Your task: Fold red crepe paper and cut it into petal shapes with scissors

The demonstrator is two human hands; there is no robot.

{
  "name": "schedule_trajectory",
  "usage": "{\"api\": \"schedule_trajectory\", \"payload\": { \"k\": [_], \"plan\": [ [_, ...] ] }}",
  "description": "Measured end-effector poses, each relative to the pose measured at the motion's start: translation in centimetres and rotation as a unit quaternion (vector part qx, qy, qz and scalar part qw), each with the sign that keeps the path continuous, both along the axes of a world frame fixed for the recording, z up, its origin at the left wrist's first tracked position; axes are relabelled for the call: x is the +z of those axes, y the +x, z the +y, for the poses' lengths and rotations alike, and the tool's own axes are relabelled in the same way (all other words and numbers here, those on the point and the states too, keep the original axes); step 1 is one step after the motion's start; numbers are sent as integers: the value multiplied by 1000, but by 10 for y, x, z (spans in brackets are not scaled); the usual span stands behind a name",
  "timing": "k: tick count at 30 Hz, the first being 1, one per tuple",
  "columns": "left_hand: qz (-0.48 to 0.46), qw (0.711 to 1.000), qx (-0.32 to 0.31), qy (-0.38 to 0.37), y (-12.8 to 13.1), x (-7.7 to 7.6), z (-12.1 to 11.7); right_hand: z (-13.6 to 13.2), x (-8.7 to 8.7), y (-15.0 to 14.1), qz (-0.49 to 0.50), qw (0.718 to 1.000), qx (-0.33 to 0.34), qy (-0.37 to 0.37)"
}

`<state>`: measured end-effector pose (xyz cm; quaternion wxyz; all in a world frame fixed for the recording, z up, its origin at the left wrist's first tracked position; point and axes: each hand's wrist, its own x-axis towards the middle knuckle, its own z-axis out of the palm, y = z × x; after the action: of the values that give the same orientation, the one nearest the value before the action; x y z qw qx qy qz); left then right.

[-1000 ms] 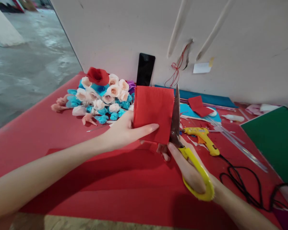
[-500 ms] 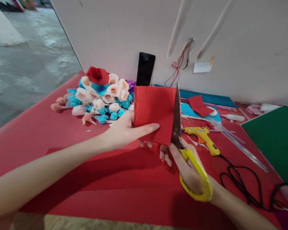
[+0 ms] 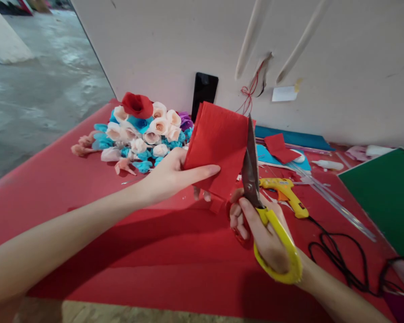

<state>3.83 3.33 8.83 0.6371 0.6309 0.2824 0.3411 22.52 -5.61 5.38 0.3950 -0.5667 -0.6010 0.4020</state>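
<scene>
My left hand [image 3: 180, 172] pinches a stack of red crepe paper [image 3: 218, 148] near its lower left, thumb on top and fingertips showing below. The stack is tilted, its upper left corner highest. In my right hand [image 3: 262, 229] is a pair of scissors [image 3: 252, 175] with yellow handles, its blades pointing up along the right edge of the paper. A bit of red paper shows beyond the blades. Below both hands lies a larger red sheet [image 3: 148, 242] on the red table.
Paper flowers [image 3: 148, 130] in white, blue, red and pink are heaped at the back left. A phone [image 3: 205, 89] leans on the wall. To the right are a yellow glue gun [image 3: 284, 193], its black cord [image 3: 340, 255], a small glue bottle [image 3: 328, 165] and a green board [image 3: 387, 197].
The red paper stack has turned clockwise, its upper left corner rising and its lower edge slanting. The scissors and my right hand have shifted slightly right.
</scene>
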Motion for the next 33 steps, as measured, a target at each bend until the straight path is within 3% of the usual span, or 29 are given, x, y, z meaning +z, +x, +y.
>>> {"api": "schedule_trajectory", "payload": {
  "k": [10,14,17,24,33],
  "plan": [
    [-49,997,64,-5,-2,-4,9,-1,6,-3,23,1000,-19,-2],
    [-45,990,137,-13,-3,-5,12,-2,7,-2,-2,999,-40,2],
    [-37,983,177,-16,-4,-5,15,0,6,-2,46,999,-20,-21],
    [-54,987,152,-17,-1,-7,11,5,-4,-2,50,998,26,3],
    [-11,995,101,-9,0,-7,0,4,1,-2,134,990,-10,-30]
  ]
}}
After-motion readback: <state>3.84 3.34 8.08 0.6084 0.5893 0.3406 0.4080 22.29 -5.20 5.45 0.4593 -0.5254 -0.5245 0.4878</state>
